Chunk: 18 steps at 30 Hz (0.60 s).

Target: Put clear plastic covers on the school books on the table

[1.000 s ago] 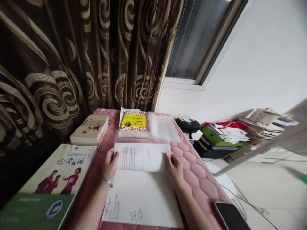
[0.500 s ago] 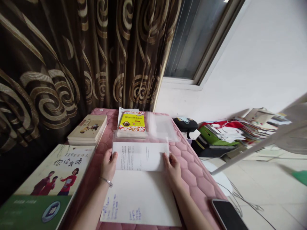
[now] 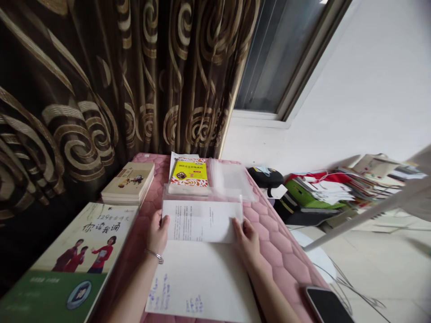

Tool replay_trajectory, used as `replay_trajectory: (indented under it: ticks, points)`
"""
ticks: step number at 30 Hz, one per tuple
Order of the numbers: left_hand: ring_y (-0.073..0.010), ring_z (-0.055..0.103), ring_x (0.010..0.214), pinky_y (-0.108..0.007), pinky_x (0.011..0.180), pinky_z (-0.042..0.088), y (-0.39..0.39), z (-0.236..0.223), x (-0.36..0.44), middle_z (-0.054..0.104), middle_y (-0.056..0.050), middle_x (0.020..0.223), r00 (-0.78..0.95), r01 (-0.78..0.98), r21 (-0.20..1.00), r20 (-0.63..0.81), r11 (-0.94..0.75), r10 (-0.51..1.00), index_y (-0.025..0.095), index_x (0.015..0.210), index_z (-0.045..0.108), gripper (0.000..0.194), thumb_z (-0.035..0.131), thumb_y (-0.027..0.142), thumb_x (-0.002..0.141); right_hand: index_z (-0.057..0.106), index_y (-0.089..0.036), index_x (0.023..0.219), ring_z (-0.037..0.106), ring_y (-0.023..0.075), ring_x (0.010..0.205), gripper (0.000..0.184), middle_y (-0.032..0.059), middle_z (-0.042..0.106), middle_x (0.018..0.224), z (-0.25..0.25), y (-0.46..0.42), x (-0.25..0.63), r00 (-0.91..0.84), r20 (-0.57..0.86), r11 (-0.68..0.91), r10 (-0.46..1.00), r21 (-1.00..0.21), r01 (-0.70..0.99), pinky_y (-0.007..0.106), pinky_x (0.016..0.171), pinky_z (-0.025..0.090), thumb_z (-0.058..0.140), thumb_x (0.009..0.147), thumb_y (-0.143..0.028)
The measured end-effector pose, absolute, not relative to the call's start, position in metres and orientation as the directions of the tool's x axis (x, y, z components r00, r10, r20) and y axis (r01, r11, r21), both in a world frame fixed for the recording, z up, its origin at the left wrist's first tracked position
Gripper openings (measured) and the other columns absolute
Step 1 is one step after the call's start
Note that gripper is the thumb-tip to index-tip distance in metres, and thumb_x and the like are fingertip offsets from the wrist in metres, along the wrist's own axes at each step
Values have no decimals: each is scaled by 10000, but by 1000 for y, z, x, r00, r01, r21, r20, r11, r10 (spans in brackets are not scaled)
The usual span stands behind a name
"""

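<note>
In front of me lies an open white booklet or sheet (image 3: pixel 204 273) with blue handwriting near its bottom left. Its upper part is a printed page (image 3: pixel 191 222) with columns of text, and a clear plastic cover (image 3: pixel 218 194) sticks out past the top edge. My left hand (image 3: pixel 159 231), a silver bangle on its wrist, pinches the left edge of the printed page, thumb on top. At the right edge, my right hand (image 3: pixel 245 235) grips it the same way. Fingers underneath are partly hidden.
A yellow-covered book (image 3: pixel 190 172) and clear plastic covers (image 3: pixel 232 179) lie beyond on the pink quilted surface (image 3: pixel 286 251). To the left are a large green-and-cream book (image 3: pixel 84 255) and a book stack (image 3: pixel 129 181). A phone (image 3: pixel 328 305) rests at right.
The whole view has shifted slightly, so everything sits a little further right. Both hands keep the same hold on the printed page edges.
</note>
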<state>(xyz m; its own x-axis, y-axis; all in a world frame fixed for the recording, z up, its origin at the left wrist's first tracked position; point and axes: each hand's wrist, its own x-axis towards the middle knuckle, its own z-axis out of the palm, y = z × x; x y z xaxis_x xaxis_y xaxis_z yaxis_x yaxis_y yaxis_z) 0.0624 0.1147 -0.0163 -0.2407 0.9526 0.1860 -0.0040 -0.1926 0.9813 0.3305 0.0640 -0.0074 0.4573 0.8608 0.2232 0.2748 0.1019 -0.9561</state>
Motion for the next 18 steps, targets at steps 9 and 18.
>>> replay_trajectory:
  ticks: [9,18]
  points:
    - [-216,630,848,-334,788,487,112,-12,64,689,-55,896,-248,3,982,185,-190,951,189,935,585,363,643,483,730,525,-231,702,448,182,650,356,-2,512,659,1,62,328,467,208,121,860,-970,209,299,563,372,590,760,-576]
    - [-191,608,742,-311,716,478,111,-7,64,665,-17,780,-267,50,987,161,-153,950,198,865,591,335,645,495,719,554,-192,784,457,163,666,468,17,556,736,-4,65,330,471,207,105,858,-967,233,272,554,351,566,742,-657]
